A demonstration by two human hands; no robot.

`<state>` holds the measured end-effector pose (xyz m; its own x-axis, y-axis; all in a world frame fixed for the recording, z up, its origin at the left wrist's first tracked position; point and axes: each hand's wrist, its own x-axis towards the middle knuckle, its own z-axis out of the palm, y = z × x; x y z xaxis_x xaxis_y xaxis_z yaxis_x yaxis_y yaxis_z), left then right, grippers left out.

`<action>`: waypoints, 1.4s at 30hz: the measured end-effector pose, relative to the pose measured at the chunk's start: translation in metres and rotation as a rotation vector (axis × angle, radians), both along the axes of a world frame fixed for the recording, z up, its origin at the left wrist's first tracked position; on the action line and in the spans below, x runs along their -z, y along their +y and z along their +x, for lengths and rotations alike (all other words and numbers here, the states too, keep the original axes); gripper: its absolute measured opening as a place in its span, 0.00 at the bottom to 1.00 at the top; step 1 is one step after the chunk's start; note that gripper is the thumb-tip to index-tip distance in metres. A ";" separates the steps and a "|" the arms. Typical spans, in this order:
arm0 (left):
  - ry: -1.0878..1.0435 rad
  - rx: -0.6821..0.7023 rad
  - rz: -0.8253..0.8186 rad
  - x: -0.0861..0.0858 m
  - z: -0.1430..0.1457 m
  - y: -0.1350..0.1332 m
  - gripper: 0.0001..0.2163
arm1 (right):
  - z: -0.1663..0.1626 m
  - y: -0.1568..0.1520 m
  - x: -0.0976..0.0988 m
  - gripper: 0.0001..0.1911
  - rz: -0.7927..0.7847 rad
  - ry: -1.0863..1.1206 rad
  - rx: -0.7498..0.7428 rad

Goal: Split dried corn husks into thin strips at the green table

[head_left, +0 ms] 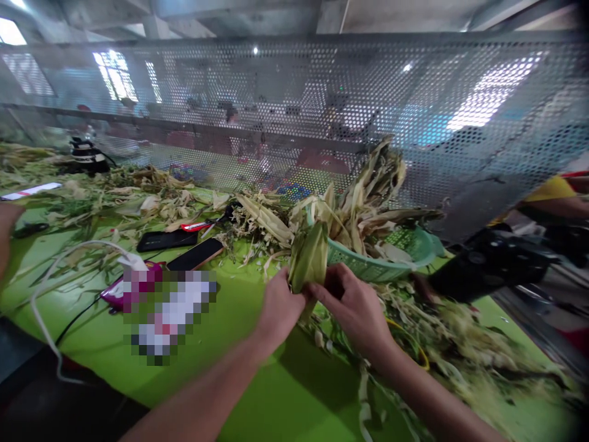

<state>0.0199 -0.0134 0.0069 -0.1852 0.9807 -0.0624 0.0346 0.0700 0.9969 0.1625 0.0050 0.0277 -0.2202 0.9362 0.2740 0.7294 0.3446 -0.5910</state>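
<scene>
A greenish dried corn husk (309, 255) stands upright between my hands, above the green table. My left hand (281, 307) is closed around its lower left side. From the right, my right hand (352, 304) pinches the lower part of the husk with thumb and fingers, close to my left hand. Just behind the husk sits a light green plastic basket (381, 267) heaped with dry husks (368, 209). Some of the basket's near left side is hidden by the husk and my hands.
Plant scraps (460, 344) and a yellow band (421, 353) lie right of my arms. Two dark phones (196, 253), a red cutter (196, 226) and a purple power strip (133, 285) with a white cable lie left. Behind rises a perforated metal screen (276, 110). A black-sleeved arm (492, 264) reaches in from the right.
</scene>
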 end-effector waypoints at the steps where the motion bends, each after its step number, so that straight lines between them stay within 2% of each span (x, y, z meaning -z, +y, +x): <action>1: 0.025 0.003 0.014 -0.001 0.001 -0.001 0.13 | 0.001 0.001 0.001 0.12 -0.010 0.012 -0.004; 6: -0.027 0.016 0.051 -0.001 0.002 0.000 0.13 | 0.004 0.008 0.010 0.03 -0.055 0.152 -0.087; 11: -0.101 0.009 0.057 0.001 0.001 0.001 0.15 | 0.003 0.010 0.010 0.08 -0.184 0.352 -0.135; 14: -0.087 -0.017 0.030 0.000 0.000 0.001 0.15 | 0.001 0.008 0.005 0.06 -0.251 0.447 -0.144; 17: -0.034 -0.039 0.027 0.000 -0.001 0.000 0.15 | 0.002 0.007 0.006 0.07 -0.251 0.450 -0.154; 21: 0.082 -0.045 0.101 0.002 -0.001 0.000 0.14 | 0.004 0.010 0.019 0.12 -0.175 0.407 -0.133; 24: 0.022 -0.043 0.125 0.002 -0.001 0.001 0.15 | 0.005 0.013 0.024 0.10 -0.148 0.382 -0.100; 27: -0.089 -0.029 0.099 0.003 -0.002 0.003 0.15 | 0.005 0.014 0.020 0.11 -0.175 0.390 -0.129; 31: -0.129 -0.027 0.082 0.005 -0.004 0.005 0.14 | 0.004 0.014 0.014 0.13 -0.236 0.474 -0.182; 37: -0.160 -0.047 0.098 0.007 -0.005 0.007 0.15 | 0.004 0.016 0.010 0.16 -0.269 0.510 -0.125; 42: -0.117 -0.106 0.075 0.004 -0.004 0.006 0.14 | 0.004 0.009 0.004 0.11 -0.239 0.507 -0.106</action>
